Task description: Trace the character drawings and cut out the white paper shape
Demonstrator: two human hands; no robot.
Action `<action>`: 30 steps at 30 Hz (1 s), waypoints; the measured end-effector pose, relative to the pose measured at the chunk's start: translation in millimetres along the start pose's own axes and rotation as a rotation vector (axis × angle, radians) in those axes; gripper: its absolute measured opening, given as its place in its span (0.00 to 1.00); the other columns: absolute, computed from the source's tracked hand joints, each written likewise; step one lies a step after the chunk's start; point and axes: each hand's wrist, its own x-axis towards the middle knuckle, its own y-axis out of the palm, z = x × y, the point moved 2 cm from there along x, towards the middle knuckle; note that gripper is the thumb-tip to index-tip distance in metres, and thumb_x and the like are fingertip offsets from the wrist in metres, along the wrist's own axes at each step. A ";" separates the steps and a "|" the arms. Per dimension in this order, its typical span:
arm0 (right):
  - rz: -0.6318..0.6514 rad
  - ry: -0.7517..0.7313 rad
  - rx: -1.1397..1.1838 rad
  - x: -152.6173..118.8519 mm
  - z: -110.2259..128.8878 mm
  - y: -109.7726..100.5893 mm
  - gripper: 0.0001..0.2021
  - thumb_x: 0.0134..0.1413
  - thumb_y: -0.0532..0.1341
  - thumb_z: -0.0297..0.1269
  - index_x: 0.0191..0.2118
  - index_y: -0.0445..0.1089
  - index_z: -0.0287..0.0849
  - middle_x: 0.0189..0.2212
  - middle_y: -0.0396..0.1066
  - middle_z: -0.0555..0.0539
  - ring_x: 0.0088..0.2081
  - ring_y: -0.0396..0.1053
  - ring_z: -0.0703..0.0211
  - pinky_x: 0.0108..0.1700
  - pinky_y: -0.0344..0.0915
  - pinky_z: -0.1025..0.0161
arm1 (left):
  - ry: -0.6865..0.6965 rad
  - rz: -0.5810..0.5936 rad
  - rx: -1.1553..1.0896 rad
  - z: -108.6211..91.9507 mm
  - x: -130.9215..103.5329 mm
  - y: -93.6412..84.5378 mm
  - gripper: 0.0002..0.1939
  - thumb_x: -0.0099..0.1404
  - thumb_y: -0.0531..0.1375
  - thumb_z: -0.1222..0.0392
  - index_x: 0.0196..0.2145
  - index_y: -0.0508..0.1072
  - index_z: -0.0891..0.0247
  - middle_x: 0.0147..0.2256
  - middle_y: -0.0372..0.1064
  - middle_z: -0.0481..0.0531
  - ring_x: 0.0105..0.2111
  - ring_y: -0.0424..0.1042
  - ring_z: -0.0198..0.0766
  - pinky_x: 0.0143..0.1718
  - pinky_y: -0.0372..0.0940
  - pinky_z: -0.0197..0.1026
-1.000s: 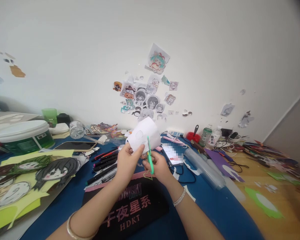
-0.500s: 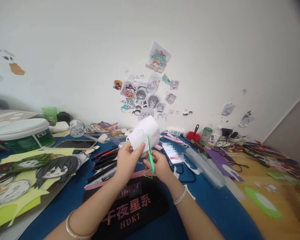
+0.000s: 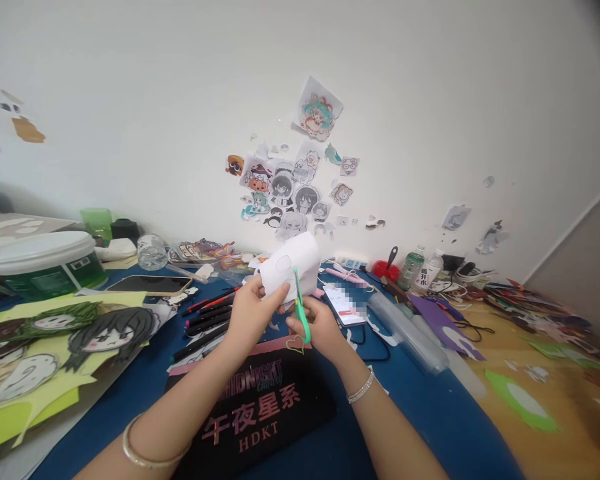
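Observation:
A sheet of white paper with a drawn oval on it is pinched in my left hand, the thumb lying on its face. My right hand is closed around green-handled scissors, whose blades point up and lie against the paper's lower right part. Whether the blades are apart I cannot make out. Below my hands lies a black pouch with pink lettering and a heart outline. Several dark markers rest left of my left hand, and a lit phone is beyond my right hand.
A lidded white and green tub and a dark phone stand to the left, behind coloured paper cutouts. On the right are a clear plastic roll, a bottle and a purple sheet. Drawings hang on the wall.
The view has shifted slightly. My hands, the paper and the scissors keep nearly the same pose, with only a small shift of the paper and the scissors.

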 end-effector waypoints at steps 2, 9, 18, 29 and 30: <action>0.036 0.008 0.053 -0.4 0.0 0.3 0.17 0.39 0.66 0.43 0.35 0.67 0.39 0.20 0.63 0.53 0.23 0.61 0.65 0.26 0.61 0.66 | -0.039 0.021 -0.074 -1.3 0.4 0.5 0.19 0.48 0.64 0.53 0.36 0.71 0.66 0.21 0.68 0.47 0.17 0.63 0.32 0.20 0.58 0.34; 0.171 0.117 0.118 -3.8 3.9 -4.0 0.19 0.40 0.65 0.48 0.34 0.65 0.39 0.20 0.66 0.52 0.23 0.64 0.64 0.26 0.63 0.66 | -0.179 0.153 -0.327 1.1 6.8 1.0 0.18 0.47 0.66 0.56 0.36 0.70 0.66 0.19 0.64 0.42 0.14 0.55 0.25 0.18 0.53 0.32; 0.230 0.107 0.135 -5.5 12.6 -10.1 0.18 0.42 0.65 0.47 0.33 0.64 0.38 0.20 0.67 0.51 0.24 0.65 0.63 0.29 0.63 0.64 | -0.076 0.222 -0.116 -2.2 8.4 -3.6 0.18 0.48 0.64 0.55 0.36 0.69 0.66 0.20 0.66 0.45 0.15 0.59 0.29 0.19 0.56 0.34; 0.183 0.062 0.076 -3.2 12.2 -10.4 0.19 0.42 0.64 0.49 0.34 0.66 0.37 0.22 0.67 0.50 0.25 0.65 0.62 0.30 0.63 0.63 | 0.013 0.145 0.149 -2.5 2.4 1.6 0.14 0.51 0.61 0.55 0.33 0.70 0.65 0.18 0.67 0.45 0.14 0.63 0.33 0.14 0.56 0.33; 0.177 0.060 0.071 -2.8 10.9 -10.7 0.19 0.42 0.64 0.49 0.34 0.66 0.37 0.22 0.67 0.50 0.25 0.65 0.62 0.30 0.63 0.63 | 0.005 0.156 0.151 -2.3 2.2 1.9 0.14 0.51 0.61 0.55 0.34 0.69 0.65 0.18 0.66 0.45 0.15 0.63 0.33 0.14 0.56 0.33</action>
